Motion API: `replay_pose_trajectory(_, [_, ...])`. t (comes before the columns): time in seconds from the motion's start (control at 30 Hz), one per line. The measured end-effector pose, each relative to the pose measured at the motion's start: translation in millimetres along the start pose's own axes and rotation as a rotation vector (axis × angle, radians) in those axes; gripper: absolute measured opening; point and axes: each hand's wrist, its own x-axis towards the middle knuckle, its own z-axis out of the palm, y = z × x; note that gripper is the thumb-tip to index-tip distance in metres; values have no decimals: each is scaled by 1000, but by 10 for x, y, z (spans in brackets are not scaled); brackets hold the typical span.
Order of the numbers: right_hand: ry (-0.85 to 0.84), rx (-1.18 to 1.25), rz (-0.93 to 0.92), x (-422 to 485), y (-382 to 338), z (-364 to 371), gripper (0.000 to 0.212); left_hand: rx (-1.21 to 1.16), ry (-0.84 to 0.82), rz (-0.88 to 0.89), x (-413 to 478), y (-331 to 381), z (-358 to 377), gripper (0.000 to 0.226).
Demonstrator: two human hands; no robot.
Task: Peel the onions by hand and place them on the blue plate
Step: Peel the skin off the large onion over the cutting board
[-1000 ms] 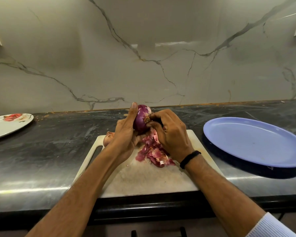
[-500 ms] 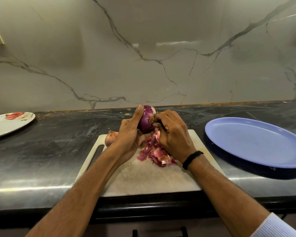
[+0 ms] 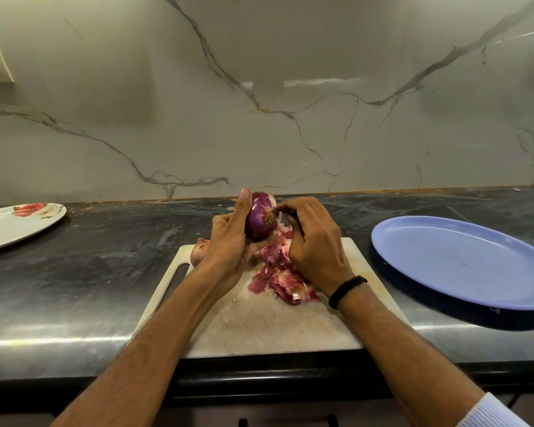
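Onion (image 3: 259,221) now tilted, root end (image 3: 270,217) camera-ward.

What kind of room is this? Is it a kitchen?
Most likely a kitchen. There's a dark stone counter against a marble-look wall, a cutting board strewn with onion peels, and a blue plate waiting beside it.

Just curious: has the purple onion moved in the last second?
Yes, slightly: the onion sits higher against the cutting board's far edge, rotated in the left hand.
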Motion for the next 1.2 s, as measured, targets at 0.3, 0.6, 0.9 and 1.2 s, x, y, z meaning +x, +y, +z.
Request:
replay_pose_trajectory(0.3, [-33,-28,-55,-7,78,56,22,44,-68,99,70,-58,-56,59])
replay_pose_trajectory(0.6, [15,-31,-57,-1,92,55,10,202,-99,175,75,-91,-71,62])
replay_pose_trajectory(0.9, [87,-21,-43,5,97,20,15,239,-156,221,39,-109,-62,58])
replay_pose_trajectory(1.2, [108,-34,-30,-27,98,17,13,279,-198,227,38,-123,-90,58])
